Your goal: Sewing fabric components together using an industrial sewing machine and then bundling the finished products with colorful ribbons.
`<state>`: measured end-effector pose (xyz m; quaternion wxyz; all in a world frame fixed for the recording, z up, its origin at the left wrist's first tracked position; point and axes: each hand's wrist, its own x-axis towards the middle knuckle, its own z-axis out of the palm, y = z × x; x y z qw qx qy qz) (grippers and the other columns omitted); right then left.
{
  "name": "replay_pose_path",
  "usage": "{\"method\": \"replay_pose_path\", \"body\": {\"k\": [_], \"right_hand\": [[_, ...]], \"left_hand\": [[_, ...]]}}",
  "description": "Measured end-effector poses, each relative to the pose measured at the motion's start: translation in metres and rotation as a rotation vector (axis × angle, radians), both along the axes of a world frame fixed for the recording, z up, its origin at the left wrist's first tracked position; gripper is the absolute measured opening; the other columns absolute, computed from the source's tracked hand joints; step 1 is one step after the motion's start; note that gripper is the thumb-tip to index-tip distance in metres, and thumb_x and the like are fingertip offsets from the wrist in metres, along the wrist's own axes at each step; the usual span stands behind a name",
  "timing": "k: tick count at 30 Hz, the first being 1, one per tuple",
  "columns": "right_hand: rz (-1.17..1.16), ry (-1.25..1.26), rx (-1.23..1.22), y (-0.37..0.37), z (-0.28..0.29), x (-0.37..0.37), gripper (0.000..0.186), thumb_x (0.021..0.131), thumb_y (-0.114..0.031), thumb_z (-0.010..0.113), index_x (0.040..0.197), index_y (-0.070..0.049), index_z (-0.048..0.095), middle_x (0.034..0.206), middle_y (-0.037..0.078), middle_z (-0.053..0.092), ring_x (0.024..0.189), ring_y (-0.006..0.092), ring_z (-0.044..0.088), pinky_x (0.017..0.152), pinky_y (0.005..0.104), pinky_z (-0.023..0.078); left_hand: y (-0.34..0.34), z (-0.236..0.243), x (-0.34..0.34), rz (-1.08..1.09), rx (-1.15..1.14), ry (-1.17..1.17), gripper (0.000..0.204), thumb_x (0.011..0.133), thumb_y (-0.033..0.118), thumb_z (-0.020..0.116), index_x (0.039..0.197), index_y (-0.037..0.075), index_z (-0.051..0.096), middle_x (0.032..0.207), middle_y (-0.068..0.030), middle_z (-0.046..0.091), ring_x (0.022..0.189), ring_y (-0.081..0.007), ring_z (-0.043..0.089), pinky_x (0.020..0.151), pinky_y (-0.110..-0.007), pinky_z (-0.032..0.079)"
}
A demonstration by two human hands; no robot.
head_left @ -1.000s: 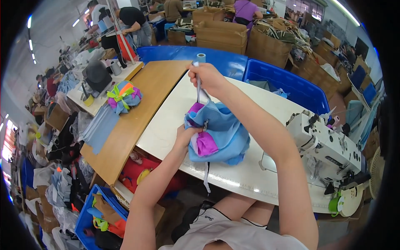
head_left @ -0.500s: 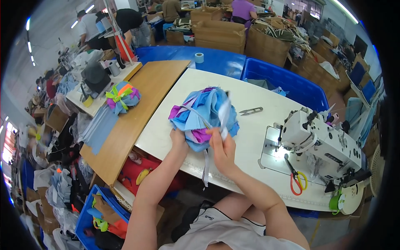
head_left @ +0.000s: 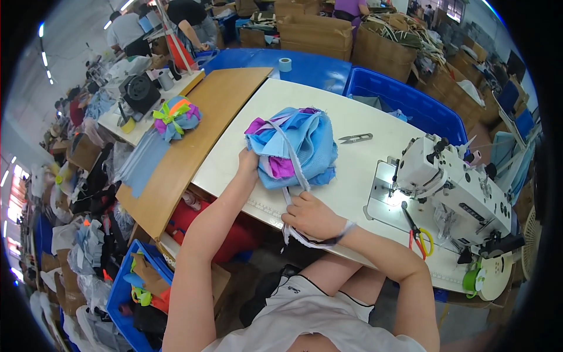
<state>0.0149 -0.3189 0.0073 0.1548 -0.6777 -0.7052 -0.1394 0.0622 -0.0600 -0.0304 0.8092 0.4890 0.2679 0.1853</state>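
Observation:
A bundle of blue and purple fabric pieces sits on the white sewing table. My left hand grips its near left edge, fingers partly hidden by the cloth. A narrow pale grey fabric strip runs across the bundle's top and down its near side. My right hand is closed on this strip just in front of the bundle. Loose lengths of the strip hang below that hand at the table's edge, and one crosses my right wrist. Thread snips lie right of the bundle.
A white sewing machine with its lamp lit stands on the right, scissors with red and yellow handles beside it. Left, a wooden board bears a tied colourful cloth bundle. A blue bin stands behind the table.
My right hand has moved down toward the table's near edge, drawing the strip across the bundle. My left hand stays at the bundle's left side. The view has shifted slightly.

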Motion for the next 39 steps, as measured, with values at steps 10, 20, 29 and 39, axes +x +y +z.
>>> {"method": "replay_pose_path", "body": {"k": [10,20,29,39], "right_hand": [[-0.085,0.074,0.640,0.013,0.043,0.010,0.025,0.074,-0.009,0.069,0.095,-0.002,0.058,0.091,0.012,0.060,0.088,0.0319,0.060,0.078,0.0407,0.050],[-0.808,0.786,0.692,0.077,0.030,0.074,0.043,0.084,-0.017,0.061,0.113,0.012,0.051,0.082,0.026,0.068,0.080,0.0420,0.068,0.072,0.0495,0.053],[-0.860,0.643,0.674,0.098,0.008,0.049,0.048,0.084,-0.022,0.063,0.118,0.011,0.056,0.096,0.021,0.070,0.085,0.0309,0.070,0.076,0.0421,0.052],[-0.737,1.026,0.824,0.082,0.016,0.055,0.042,0.080,-0.019,0.068,0.105,0.010,0.053,0.085,0.029,0.068,0.080,0.0406,0.070,0.069,0.0475,0.054]], "left_hand": [[-0.005,-0.022,-0.001,-0.224,0.403,0.117,0.035,0.090,0.020,0.069,0.117,-0.001,0.067,0.107,-0.0112,0.069,0.089,-0.0227,0.068,0.078,-0.037,0.056],[0.034,-0.033,-0.044,-0.813,0.844,0.005,0.051,0.091,0.030,0.067,0.128,-0.005,0.058,0.118,-0.0145,0.064,0.100,-0.0252,0.063,0.088,-0.038,0.052],[0.152,0.030,0.008,-0.514,1.203,-0.163,0.054,0.091,0.026,0.068,0.132,-0.006,0.054,0.123,-0.0159,0.062,0.105,-0.0259,0.062,0.092,-0.038,0.050],[-0.043,0.079,-0.060,-0.181,1.279,-0.248,0.021,0.102,0.018,0.062,0.110,-0.001,0.061,0.108,-0.0100,0.065,0.101,-0.0159,0.060,0.093,-0.028,0.046]]}}
